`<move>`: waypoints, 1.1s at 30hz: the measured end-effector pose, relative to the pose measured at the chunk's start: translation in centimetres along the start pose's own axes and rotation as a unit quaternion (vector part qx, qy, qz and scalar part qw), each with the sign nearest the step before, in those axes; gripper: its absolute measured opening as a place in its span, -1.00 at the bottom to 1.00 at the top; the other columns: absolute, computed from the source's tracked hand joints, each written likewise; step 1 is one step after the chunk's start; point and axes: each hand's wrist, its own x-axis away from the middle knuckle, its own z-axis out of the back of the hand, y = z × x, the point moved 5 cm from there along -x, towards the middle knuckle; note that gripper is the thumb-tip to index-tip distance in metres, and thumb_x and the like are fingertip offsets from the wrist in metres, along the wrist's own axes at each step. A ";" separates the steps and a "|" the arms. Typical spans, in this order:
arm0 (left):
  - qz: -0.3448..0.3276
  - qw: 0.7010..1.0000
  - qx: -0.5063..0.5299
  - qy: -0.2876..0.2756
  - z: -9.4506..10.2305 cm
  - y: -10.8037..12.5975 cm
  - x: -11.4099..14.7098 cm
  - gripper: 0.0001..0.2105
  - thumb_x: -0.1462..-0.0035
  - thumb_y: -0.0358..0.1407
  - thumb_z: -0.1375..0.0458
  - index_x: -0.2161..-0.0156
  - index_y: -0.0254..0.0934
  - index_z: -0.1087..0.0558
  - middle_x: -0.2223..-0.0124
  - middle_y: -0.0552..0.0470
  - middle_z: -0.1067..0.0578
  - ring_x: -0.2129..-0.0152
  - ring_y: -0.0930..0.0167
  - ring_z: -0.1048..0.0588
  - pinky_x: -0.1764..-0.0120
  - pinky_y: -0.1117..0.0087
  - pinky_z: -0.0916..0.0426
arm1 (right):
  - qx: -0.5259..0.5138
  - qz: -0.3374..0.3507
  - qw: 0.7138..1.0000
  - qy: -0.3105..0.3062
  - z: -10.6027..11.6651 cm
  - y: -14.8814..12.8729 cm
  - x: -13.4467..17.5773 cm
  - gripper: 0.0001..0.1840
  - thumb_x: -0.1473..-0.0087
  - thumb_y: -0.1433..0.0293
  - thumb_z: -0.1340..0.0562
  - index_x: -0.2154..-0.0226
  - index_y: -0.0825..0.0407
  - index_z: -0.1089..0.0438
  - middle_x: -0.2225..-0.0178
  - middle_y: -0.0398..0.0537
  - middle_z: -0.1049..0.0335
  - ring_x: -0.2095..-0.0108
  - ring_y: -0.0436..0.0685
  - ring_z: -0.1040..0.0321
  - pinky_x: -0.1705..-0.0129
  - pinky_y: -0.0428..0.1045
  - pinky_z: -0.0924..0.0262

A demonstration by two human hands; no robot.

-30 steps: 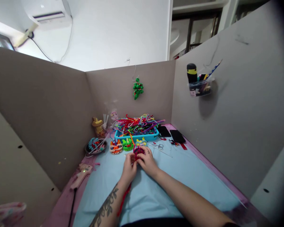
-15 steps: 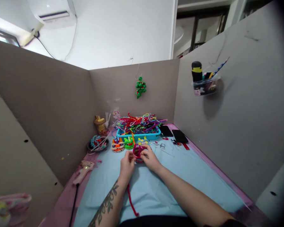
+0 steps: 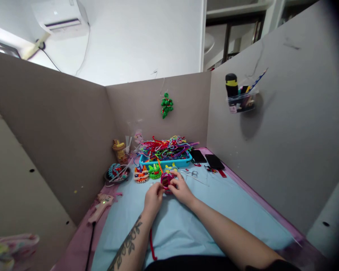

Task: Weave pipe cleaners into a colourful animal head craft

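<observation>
Magenta piece (image 3: 166, 181) hides partly behind the right grip (image 3: 182, 190).

A small, rounded magenta piece (image 3: 166, 180), fuzzy and hollow-centred, is pinched between the left hand (image 3: 153, 196) and right hand (image 3: 182, 191).

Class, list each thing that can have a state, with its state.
Magenta fuzzy piece: in left hand and right hand
Blue tray: heaped with pipe cleaners
Glue gun: light lit green
Scissors: lying flat; blades unclear
Green ornament: hanging
Clear wall container: filled
Air conditioner: power unclear

Dark leafy tattoo (image 3: 129, 242), black right sleeve (image 3: 272, 265)
</observation>
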 end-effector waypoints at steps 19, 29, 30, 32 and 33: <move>-0.034 0.998 0.009 -0.058 0.7 -0.9 -3.4 -0.91 0.02 -0.35 -0.10 0.41 -0.26 -0.45 0.39 0.01 -0.46 0.41 0.39 -0.39 0.35 0.43 -0.24 | -0.047 -0.008 0.999 0.016 0.9 0.1 0.2 -0.87 0.04 0.42 -0.15 0.58 0.03 -0.24 0.11 0.00 -0.14 -0.02 0.16 -0.12 -0.09 0.09 -0.02; -0.087 0.989 -0.068 -0.099 0.5 0.1 -2.8 -0.85 -0.08 -0.39 -0.01 0.40 -0.23 -0.43 0.39 0.02 -0.42 0.40 0.41 -0.37 0.32 0.45 -0.23 | -0.093 -0.027 0.995 -0.008 0.9 1.3 -0.1 -0.88 0.07 0.43 -0.15 0.59 0.03 -0.23 0.02 0.01 -0.12 -0.05 0.18 -0.11 -0.08 0.07 -0.02; -0.083 0.990 -0.058 -0.100 0.5 0.0 -2.8 -0.86 -0.07 -0.39 -0.02 0.41 -0.24 -0.43 0.39 0.02 -0.42 0.40 0.41 -0.37 0.32 0.45 -0.23 | -0.097 -0.027 0.995 -0.014 0.9 1.3 -0.1 -0.88 0.06 0.42 -0.15 0.58 0.03 -0.23 0.02 0.01 -0.13 -0.05 0.18 -0.11 -0.08 0.07 -0.02; -0.077 0.992 -0.027 -0.097 0.5 -0.2 -2.9 -0.87 -0.06 -0.39 -0.03 0.41 -0.25 -0.42 0.40 0.01 -0.42 0.40 0.40 -0.37 0.31 0.44 -0.23 | -0.097 -0.025 0.995 -0.027 1.0 1.2 -0.2 -0.87 0.05 0.40 -0.16 0.58 0.03 -0.24 0.03 0.01 -0.14 -0.05 0.17 -0.11 -0.10 0.08 0.00; -0.073 0.993 -0.012 -0.093 0.5 -0.3 -2.9 -0.89 -0.04 -0.38 -0.04 0.42 -0.26 -0.42 0.40 0.02 -0.42 0.41 0.40 -0.37 0.32 0.43 -0.23 | -0.095 -0.024 0.995 -0.034 1.0 1.2 -0.2 -0.87 0.05 0.39 -0.16 0.57 0.03 -0.25 0.03 0.01 -0.14 -0.05 0.17 -0.11 -0.10 0.09 0.01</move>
